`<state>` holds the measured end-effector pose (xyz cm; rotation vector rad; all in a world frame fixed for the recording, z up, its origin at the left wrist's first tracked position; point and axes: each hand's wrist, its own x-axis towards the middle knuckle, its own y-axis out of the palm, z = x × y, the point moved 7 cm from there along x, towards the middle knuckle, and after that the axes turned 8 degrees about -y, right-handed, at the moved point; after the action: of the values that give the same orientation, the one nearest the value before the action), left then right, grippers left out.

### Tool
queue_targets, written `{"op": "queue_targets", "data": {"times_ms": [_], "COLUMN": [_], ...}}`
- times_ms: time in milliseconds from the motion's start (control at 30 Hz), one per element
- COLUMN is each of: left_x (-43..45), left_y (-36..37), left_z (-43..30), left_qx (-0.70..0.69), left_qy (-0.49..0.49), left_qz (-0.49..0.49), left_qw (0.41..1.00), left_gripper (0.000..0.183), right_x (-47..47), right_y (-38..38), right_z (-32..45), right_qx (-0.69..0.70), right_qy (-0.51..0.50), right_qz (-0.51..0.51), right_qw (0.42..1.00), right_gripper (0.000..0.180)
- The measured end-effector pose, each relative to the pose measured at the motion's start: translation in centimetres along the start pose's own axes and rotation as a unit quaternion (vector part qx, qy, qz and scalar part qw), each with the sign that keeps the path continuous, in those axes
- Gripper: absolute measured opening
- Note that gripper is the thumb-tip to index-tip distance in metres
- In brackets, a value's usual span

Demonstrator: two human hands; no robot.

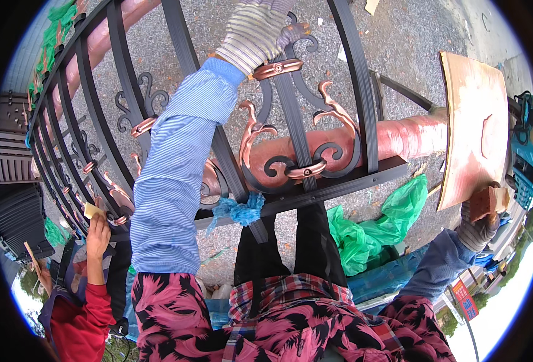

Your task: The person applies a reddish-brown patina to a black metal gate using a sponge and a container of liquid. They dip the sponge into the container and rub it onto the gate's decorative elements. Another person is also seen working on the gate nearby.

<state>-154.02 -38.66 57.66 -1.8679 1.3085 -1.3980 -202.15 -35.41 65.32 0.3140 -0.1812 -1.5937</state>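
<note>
My left hand (262,38), in a striped knit glove, curls over the middle bar (289,108) of a black metal railing panel (230,158), just above a copper-coloured collar (278,69). Some of its fingers are hidden, and the thumb side bears brownish smears. Below it, black scrolls end in copper-coloured leaves (248,131). Far out on the right, my gloved right hand (479,226) grips a reddish-brown block (484,203), apparently a sponge, against the lower edge of a cardboard sheet (470,131) smeared with coppery colour.
Under the panel runs a wrapped pinkish support roll (411,135). Blue wrap (241,209) is tied to the lower rail. Green plastic film (384,226) lies by my legs. A red-sleeved co-worker's hand (97,235) holds a pale sponge (93,211) at the railing's left part.
</note>
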Motion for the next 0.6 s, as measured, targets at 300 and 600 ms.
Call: {"op": "queue_targets", "data": {"times_ms": [300,600], "left_x": [0.9,0.8], "left_y": [2.7,-5.8], "left_z": [-0.8,-3.5], "left_qx": [0.135,0.043], "left_qy": [0.056,-0.102], "left_qz": [0.046,-0.183], "left_qw": [0.988,0.977], "left_gripper": [0.055,0.059], "right_x": [-0.9,0.6], "right_y": [-3.6,-2.5], "right_z": [0.9,0.5], "right_qx": [-0.055,0.024], "right_qy": [-0.041,0.030], "right_qz": [-0.103,0.021], "right_qw": [0.992,0.999], "right_gripper": [0.077,0.075]}}
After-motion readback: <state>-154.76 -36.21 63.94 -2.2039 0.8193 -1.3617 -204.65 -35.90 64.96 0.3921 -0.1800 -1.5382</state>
